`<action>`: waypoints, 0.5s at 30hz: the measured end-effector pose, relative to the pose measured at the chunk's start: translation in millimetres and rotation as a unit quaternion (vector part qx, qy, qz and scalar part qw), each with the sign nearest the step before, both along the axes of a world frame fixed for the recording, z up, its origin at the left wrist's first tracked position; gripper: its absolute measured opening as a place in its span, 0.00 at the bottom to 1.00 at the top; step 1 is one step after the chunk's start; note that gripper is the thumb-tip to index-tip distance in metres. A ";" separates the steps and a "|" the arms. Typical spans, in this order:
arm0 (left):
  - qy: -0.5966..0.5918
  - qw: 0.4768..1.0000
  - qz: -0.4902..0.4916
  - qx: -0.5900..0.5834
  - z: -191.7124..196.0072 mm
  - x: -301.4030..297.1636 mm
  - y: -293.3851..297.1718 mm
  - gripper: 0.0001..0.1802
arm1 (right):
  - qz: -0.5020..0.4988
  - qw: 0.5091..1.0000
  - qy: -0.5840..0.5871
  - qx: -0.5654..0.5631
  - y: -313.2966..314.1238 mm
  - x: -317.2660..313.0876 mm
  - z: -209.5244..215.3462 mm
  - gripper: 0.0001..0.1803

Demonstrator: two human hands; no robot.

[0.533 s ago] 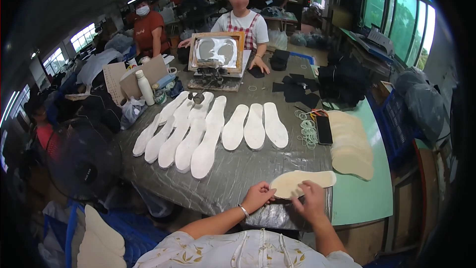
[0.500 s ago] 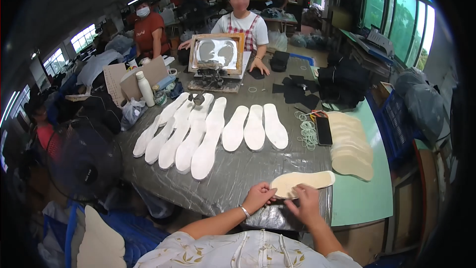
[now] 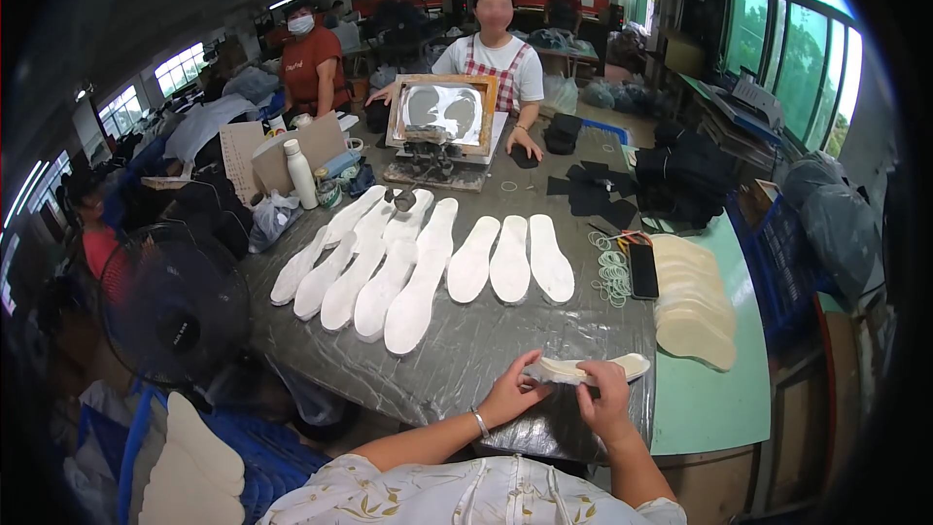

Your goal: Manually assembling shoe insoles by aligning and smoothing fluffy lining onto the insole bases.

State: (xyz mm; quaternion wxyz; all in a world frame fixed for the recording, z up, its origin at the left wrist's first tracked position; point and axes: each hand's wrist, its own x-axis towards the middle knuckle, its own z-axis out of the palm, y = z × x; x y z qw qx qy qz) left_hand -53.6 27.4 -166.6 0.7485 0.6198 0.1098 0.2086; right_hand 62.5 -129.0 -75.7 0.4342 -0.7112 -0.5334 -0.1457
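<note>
Near the front edge of the table I hold a cream-topped, white-edged shoe insole (image 3: 634, 367), tipped up so that its edge shows. My left hand (image 3: 513, 395) grips its left end, thumb and fingers curved around it. My right hand (image 3: 606, 397) pinches it near the middle, thumb below and fingers over the top. Beyond my hands lie several white insoles (image 3: 416, 303) in an overlapping group and three shorter ones (image 3: 509, 261) beside them. To the right, cream insoles (image 3: 692, 303) lie fanned in a pile.
A black phone (image 3: 642, 270) and pale green rubber bands (image 3: 611, 272) lie by the cream pile. A framed printing screen (image 3: 442, 115) stands at the back, with a co-worker (image 3: 501, 63) behind it. Black fabric pieces (image 3: 590, 190), a white bottle (image 3: 300, 175) and a fan (image 3: 175, 306) are around.
The insole has gone from nearly flat to tipped on its edge. My right hand has closed around its middle, and my left hand has shifted its grip. The whole view has shifted slightly.
</note>
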 end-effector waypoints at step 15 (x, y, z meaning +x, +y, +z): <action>-0.049 0.998 -0.015 0.028 29.4 2.2 16.0 0.20 | 0.091 0.964 0.250 0.027 1.5 14.9 21.7 0.07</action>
